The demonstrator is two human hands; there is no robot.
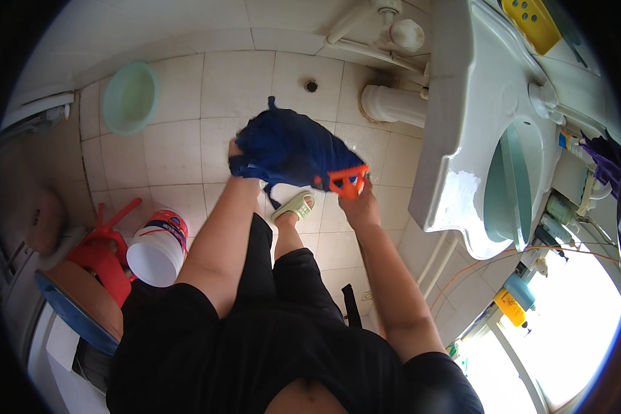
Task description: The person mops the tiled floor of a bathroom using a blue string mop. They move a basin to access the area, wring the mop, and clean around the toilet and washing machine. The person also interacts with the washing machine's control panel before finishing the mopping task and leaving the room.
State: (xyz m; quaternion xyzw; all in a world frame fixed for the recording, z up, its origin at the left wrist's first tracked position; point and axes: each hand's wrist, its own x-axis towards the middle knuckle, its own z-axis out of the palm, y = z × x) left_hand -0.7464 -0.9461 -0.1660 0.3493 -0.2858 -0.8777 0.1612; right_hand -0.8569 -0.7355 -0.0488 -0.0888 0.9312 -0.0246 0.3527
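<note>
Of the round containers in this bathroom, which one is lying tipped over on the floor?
The white bucket with the red and blue label, near the red stool. Its open mouth faces sideways, while the pale green basin farther off sits flat on the tiles, mouth up.

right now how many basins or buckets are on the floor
2: a green basin on the tiles at upper left, and a white bucket lying tipped beside the red stool. Others may be hidden behind the person.
</note>
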